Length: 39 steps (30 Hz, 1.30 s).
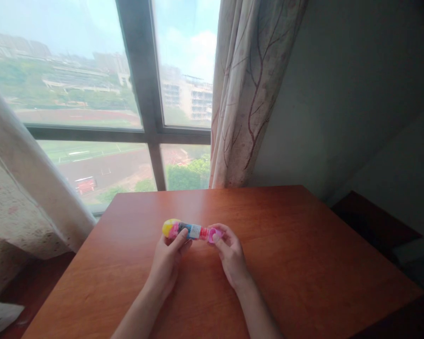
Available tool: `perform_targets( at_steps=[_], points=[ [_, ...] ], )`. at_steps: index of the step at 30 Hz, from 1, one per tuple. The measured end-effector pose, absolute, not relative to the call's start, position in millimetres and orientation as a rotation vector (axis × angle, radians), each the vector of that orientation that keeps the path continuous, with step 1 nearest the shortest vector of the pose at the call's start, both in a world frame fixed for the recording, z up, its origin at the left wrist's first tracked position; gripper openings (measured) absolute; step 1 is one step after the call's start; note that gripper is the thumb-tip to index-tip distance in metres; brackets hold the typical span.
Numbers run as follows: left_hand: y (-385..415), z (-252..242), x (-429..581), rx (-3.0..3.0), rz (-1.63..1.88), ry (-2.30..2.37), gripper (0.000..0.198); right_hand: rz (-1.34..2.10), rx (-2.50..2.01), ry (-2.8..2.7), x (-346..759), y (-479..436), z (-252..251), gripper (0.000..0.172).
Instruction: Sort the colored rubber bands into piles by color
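A small colourful plastic tube (195,231) is held lengthwise above the wooden table (289,263). Its left end is a rounded yellow and pink head, its middle carries a dark and blue label with a white patch, and a red ridged part lies toward the right. My left hand (174,247) is closed around the tube's left half, thumb on the label. At the other end, my right hand (229,248) pinches a round pink piece (214,234) between thumb and fingers. Whether this piece is joined to the red part, I cannot tell.
A large window (157,136) with a grey frame stands behind the table's far edge. Curtains hang at the left (24,188) and right (243,94) of it. A dark wooden surface (378,221) lies at the far right, and a white sheet (2,318) at the lower left.
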<state>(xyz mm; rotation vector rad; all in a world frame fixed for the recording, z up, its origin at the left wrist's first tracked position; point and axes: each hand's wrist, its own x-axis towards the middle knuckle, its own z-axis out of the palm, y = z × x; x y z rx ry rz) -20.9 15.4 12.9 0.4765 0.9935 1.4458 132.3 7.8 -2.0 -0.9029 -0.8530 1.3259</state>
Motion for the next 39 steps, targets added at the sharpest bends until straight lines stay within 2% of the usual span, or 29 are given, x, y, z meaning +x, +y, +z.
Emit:
perform_targets(
  at_steps=[15,22,30,35,39],
  points=[
    [21.2,27.2,-39.3,0.341,1.552,0.867,0.034,1.676,-0.691,-0.529,132.0,17.6,-7.9,0.043],
    [31.8,38.4,-88.1,0.326,1.701,0.911,0.024,1.54,-0.927,-1.077,93.7,60.0,-10.1,0.052],
    [39.0,27.4,-173.1,0.321,1.93,1.084,0.024,1.259,-1.06,-1.641,18.1,114.7,-4.8,0.031],
    [39.9,17.3,-179.4,0.396,1.906,1.15,0.029,1.106,-1.001,-1.96,3.1,119.6,5.8,0.018],
    [39.7,13.8,-174.6,0.458,1.879,1.187,0.036,1.019,-0.968,-2.092,1.7,119.3,5.0,0.015]
  ],
)
